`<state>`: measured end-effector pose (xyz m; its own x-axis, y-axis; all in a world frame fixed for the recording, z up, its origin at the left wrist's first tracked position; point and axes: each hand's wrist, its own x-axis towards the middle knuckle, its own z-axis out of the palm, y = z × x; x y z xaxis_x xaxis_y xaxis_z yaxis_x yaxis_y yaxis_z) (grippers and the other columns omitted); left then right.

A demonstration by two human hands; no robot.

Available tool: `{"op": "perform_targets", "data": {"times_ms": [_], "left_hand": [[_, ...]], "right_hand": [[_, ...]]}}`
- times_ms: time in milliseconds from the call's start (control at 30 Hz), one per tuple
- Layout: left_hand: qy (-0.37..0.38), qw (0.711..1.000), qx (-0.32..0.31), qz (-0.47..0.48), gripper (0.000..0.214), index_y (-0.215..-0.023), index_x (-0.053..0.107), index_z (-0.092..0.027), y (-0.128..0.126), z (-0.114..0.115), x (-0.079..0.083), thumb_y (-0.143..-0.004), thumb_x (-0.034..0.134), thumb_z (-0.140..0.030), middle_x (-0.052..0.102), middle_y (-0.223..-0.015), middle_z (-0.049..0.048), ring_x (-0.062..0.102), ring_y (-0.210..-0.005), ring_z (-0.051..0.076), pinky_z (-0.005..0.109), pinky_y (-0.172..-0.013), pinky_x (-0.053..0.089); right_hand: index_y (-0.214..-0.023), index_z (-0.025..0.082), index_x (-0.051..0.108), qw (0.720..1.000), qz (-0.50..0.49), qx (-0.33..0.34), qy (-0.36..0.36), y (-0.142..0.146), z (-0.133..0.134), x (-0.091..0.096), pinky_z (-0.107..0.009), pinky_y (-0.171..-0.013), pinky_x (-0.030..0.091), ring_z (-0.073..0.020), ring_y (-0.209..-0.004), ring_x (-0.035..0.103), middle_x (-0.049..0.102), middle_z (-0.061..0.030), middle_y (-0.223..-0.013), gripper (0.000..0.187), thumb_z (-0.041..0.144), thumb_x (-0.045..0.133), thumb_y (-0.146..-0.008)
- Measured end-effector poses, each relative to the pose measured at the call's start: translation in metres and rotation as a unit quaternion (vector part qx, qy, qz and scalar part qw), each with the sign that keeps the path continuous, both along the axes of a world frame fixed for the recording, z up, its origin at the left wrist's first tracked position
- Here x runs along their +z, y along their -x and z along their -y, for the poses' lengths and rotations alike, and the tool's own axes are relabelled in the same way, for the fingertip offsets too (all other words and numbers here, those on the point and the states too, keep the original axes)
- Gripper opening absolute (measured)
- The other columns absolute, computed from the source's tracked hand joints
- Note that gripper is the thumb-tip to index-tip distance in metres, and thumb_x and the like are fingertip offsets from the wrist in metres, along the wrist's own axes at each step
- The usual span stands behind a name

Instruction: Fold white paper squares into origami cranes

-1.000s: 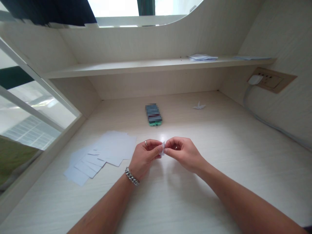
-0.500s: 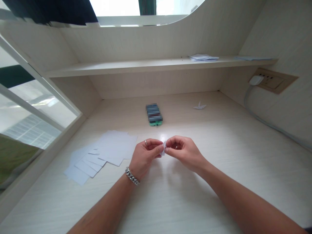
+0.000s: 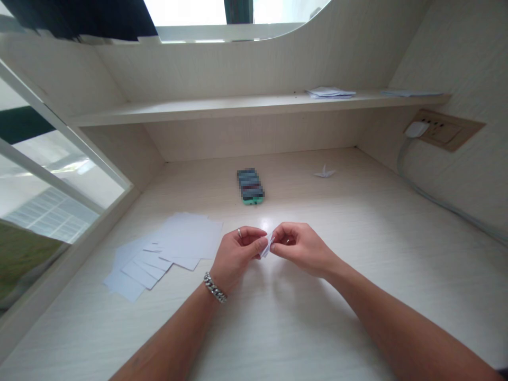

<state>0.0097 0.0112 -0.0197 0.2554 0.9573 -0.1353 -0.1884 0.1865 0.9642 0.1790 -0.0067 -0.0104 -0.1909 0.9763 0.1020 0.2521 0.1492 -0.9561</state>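
Between my hands, above the middle of the desk, is a small piece of folded white paper (image 3: 266,247). My left hand (image 3: 241,248), with a ring and a chain bracelet, pinches it between thumb and fingers. On its other side, my right hand (image 3: 298,244) grips the paper's right edge with thumb and forefinger. The fingers cover part of the paper, so its full shape is hidden. A folded paper crane (image 3: 325,172) rests on the desk farther back to the right. White paper sheets (image 3: 186,235) lie spread to the left of my left hand.
A phone-like object (image 3: 251,186) with a green edge and a blurred face lies behind my hands. Folded papers (image 3: 330,93) sit on the shelf (image 3: 222,110). A plug (image 3: 416,129) with a grey cable (image 3: 432,200) is in the right wall's socket panel (image 3: 452,131).
My right hand has shifted slightly to the right, and a little more of the folded paper shows between the hands. My left hand has barely moved.
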Motion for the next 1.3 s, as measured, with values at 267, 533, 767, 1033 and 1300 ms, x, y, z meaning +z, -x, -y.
{"op": "perform_targets", "data": {"times_ms": [267,533,767,1033,1300], "left_hand": [[-0.020,0.999,-0.027,-0.039,0.026,-0.080,0.070,-0.013,0.0032,-0.0024,-0.0005,-0.064,0.083,-0.029,0.064,-0.059,0.0017,0.053,-0.053,0.010,0.023,-0.051,0.041],[-0.012,0.999,-0.031,-0.041,0.026,-0.080,0.070,-0.013,0.0019,-0.0015,-0.0006,-0.065,0.082,-0.031,0.064,-0.063,0.0017,0.053,-0.055,0.010,0.023,-0.051,0.040],[-0.021,0.996,-0.026,-0.088,0.027,-0.082,0.069,-0.013,0.0038,-0.0029,-0.0023,-0.067,0.081,-0.031,0.065,-0.063,0.0015,0.054,-0.056,0.010,0.021,-0.050,0.041],[0.070,0.996,-0.057,0.003,0.032,-0.086,0.069,-0.011,0.0047,-0.0007,0.0010,-0.063,0.085,-0.025,0.067,-0.066,0.0011,0.055,-0.057,0.007,0.019,-0.052,0.042],[0.066,0.996,-0.052,0.030,0.036,-0.089,0.065,-0.010,0.0058,-0.0014,0.0011,-0.062,0.086,-0.022,0.072,-0.068,0.0056,0.064,-0.062,0.013,0.025,-0.061,0.051]], "right_hand": [[-0.073,0.019,0.068,0.999,0.031,-0.010,-0.009,0.0008,0.0027,0.0029,-0.025,-0.056,0.045,-0.0136,-0.062,0.058,0.068,-0.0010,-0.070,0.004,0.021,0.066,-0.074],[-0.074,0.021,0.067,0.988,0.127,0.007,-0.088,-0.0033,0.0049,0.0041,-0.026,-0.061,0.044,-0.0144,-0.065,0.058,0.067,-0.0003,-0.071,0.008,0.020,0.062,-0.079],[-0.081,0.020,0.067,0.942,0.280,0.022,-0.182,-0.0071,0.0079,0.0073,-0.027,-0.062,0.042,-0.0159,-0.069,0.059,0.068,-0.0034,-0.077,0.014,0.023,0.056,-0.087],[-0.085,0.019,0.070,0.910,0.336,-0.002,-0.243,-0.0057,0.0095,0.0005,-0.027,-0.067,0.042,-0.0172,-0.075,0.062,0.070,-0.0055,-0.082,0.021,0.020,0.050,-0.092],[-0.084,0.018,0.071,0.905,0.305,-0.034,-0.295,-0.0034,0.0090,0.0012,-0.025,-0.066,0.043,-0.0156,-0.074,0.064,0.072,-0.0045,-0.083,0.020,0.020,0.053,-0.091]]}}
